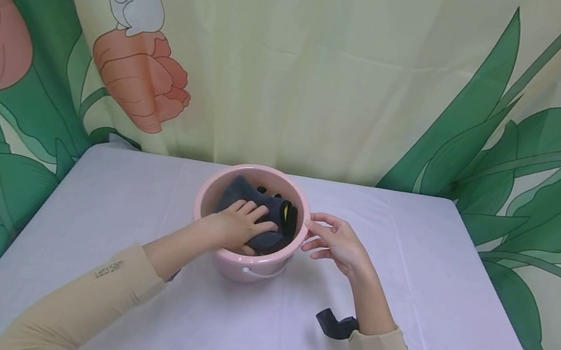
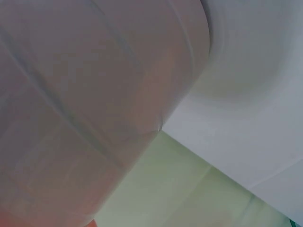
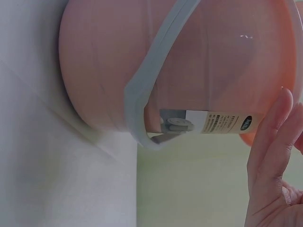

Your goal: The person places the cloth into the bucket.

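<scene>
A pink bucket [image 1: 237, 267] stands upright at the far middle of the table. Inside it lies a dark grey-blue cloth bundle [image 1: 238, 191] with a black and yellow edge. My left hand [image 1: 243, 226] reaches over the near left rim, its fingers spread on top of the bundle. Beside the bucket's right rim is my right hand [image 1: 333, 242], fingertips touching or nearly touching the outside, fingers loosely extended. In the right wrist view, that hand's fingers [image 3: 270, 142] lie along the upper wall. The left wrist view shows the bucket wall [image 2: 94, 94] but no hand.
A white cloth covers the table [image 1: 250, 345]. The bucket's pale handle [image 3: 144, 87] hangs down its near side, next to a printed label [image 3: 220, 122]. A printed curtain [image 1: 300, 66] with tulips and a rabbit hangs behind the table. A black wrist camera mount [image 1: 335, 324] sticks out from the right wrist.
</scene>
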`<state>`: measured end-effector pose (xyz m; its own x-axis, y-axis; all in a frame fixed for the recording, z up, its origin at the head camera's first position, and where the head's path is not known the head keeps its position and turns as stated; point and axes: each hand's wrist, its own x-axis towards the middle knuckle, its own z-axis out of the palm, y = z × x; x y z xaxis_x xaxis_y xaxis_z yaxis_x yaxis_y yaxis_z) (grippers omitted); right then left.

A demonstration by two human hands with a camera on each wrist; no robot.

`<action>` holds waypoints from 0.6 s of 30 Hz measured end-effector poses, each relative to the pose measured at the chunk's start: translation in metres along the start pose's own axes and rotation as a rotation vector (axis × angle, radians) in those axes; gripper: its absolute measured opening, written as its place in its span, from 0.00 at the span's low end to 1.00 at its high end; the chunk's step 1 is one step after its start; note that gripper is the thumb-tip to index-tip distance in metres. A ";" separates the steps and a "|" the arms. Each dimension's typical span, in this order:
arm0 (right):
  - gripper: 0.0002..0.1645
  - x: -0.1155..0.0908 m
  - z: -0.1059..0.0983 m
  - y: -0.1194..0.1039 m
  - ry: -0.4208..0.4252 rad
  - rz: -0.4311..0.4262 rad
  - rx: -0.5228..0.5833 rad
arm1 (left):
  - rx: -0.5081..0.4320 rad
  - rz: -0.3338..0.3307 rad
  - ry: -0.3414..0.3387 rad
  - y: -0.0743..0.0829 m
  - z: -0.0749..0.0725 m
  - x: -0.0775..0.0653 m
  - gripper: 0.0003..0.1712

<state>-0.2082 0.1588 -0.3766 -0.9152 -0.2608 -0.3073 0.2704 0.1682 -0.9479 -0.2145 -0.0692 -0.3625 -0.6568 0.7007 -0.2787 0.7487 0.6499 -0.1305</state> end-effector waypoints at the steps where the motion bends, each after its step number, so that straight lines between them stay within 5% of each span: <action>1: 0.30 0.000 0.000 0.000 -0.001 -0.001 0.001 | 0.000 -0.001 0.001 0.000 0.000 0.000 0.36; 18: 0.31 0.006 0.000 0.000 0.005 0.002 -0.063 | -0.214 -0.001 0.123 -0.013 -0.002 -0.014 0.37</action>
<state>-0.2139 0.1570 -0.3782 -0.9161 -0.2559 -0.3087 0.2531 0.2279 -0.9402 -0.2150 -0.0872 -0.3551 -0.6732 0.7222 -0.1591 0.7207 0.6889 0.0775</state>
